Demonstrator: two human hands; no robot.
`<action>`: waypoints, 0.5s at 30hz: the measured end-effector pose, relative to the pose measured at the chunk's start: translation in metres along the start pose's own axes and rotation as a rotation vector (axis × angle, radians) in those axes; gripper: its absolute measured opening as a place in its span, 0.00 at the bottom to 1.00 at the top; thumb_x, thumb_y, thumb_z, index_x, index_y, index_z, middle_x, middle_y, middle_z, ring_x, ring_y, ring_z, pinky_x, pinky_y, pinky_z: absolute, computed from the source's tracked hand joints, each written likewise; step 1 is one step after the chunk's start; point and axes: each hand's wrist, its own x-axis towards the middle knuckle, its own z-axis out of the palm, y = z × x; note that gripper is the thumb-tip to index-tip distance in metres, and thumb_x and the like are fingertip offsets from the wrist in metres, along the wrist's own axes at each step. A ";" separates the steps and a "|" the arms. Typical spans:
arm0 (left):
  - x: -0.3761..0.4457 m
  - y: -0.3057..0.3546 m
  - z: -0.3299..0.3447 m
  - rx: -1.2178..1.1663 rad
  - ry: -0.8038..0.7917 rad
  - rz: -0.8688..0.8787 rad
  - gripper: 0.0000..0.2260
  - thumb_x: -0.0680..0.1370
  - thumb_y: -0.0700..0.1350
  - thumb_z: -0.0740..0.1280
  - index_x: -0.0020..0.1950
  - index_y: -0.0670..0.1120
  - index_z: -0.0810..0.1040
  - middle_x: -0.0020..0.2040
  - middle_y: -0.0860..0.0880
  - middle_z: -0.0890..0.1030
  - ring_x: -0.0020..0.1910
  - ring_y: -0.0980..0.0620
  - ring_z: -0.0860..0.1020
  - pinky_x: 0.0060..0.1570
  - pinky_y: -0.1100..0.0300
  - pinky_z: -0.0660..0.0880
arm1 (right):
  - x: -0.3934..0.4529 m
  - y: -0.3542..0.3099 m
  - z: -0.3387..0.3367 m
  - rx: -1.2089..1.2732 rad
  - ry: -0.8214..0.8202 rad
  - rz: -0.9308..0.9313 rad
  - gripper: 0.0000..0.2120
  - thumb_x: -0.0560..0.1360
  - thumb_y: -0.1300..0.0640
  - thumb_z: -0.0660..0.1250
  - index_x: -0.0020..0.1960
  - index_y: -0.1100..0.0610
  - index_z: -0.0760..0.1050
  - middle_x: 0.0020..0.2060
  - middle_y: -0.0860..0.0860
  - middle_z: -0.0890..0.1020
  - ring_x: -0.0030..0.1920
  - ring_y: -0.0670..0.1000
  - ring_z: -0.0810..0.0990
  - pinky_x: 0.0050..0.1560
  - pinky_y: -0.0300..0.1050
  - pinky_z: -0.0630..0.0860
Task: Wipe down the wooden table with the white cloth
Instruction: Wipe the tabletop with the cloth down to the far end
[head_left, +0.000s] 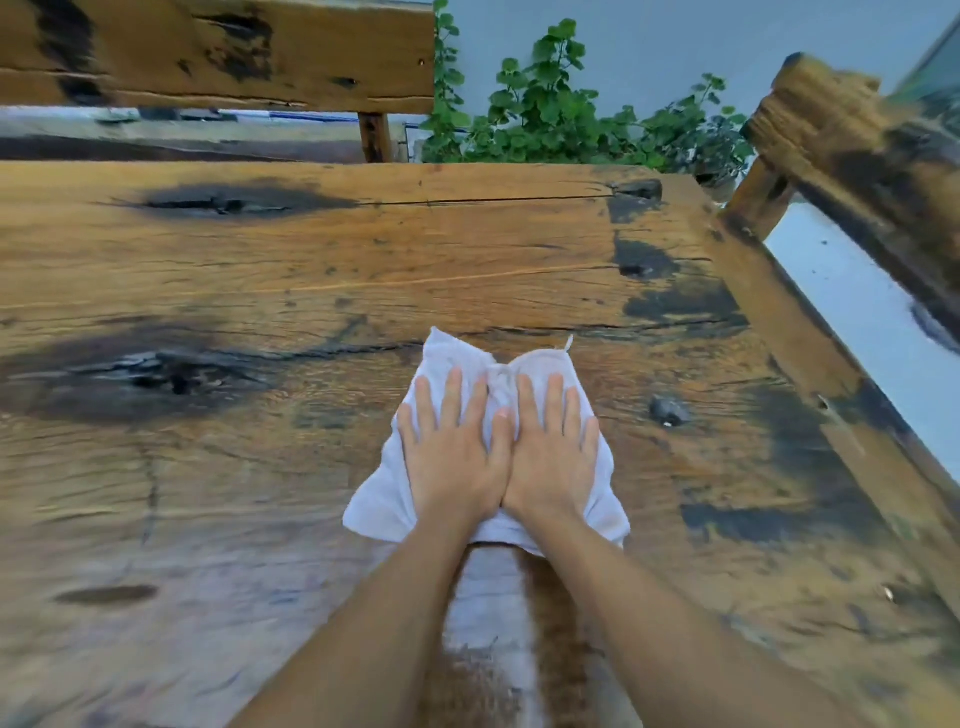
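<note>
Two hands are pressing flat on the cloth (488, 441), side by side with thumbs touching. Left hand (452, 452) is lying palm down, fingers spread and extended, gripping nothing, just pushing on the left half of the cloth. Right hand (556, 452) is doing the same on the right half, fingers straight and slightly splayed, palm down. Both forearms are reaching in from the bottom edge, bare.

Cloth is white, crumpled, lying right of centre on the tabletop (260, 270), its far corners sticking out past the fingertips, near corners showing on either side of the wrists. A loose thread is poking up at its far right corner.

Tabletop is rough weathered wood, with dark knots and stains at left and black patches toward the right edge. A long crack is running across near the far edge. A shiny wet-looking streak is sitting between the forearms, near side of the cloth. A small dark knot or plug (669, 410) is sitting just right of the cloth, apart from it.

Bench back (218, 52) is showing beyond the far edge at top left, another wooden bench (841, 140) at top right. Green plants (561, 119) are growing behind the far edge against a pale wall
</note>
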 end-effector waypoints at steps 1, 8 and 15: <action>-0.027 0.001 0.000 0.001 0.001 -0.001 0.32 0.78 0.65 0.36 0.82 0.60 0.52 0.83 0.55 0.49 0.82 0.46 0.40 0.79 0.44 0.39 | -0.026 0.009 0.004 -0.002 0.001 0.035 0.29 0.84 0.39 0.43 0.81 0.42 0.36 0.82 0.49 0.38 0.82 0.51 0.37 0.80 0.55 0.40; -0.192 0.005 -0.005 -0.027 -0.009 -0.085 0.27 0.81 0.57 0.48 0.80 0.54 0.63 0.81 0.50 0.62 0.81 0.43 0.56 0.76 0.43 0.54 | -0.188 0.036 0.000 0.154 0.111 0.263 0.32 0.80 0.39 0.44 0.80 0.50 0.62 0.80 0.56 0.61 0.80 0.58 0.61 0.77 0.62 0.58; -0.243 0.012 0.005 -0.113 -0.027 -0.284 0.38 0.70 0.74 0.58 0.78 0.62 0.63 0.81 0.55 0.62 0.81 0.49 0.59 0.76 0.46 0.55 | -0.238 0.043 -0.008 0.239 0.078 0.466 0.35 0.74 0.34 0.57 0.78 0.49 0.67 0.79 0.59 0.64 0.78 0.61 0.63 0.75 0.64 0.56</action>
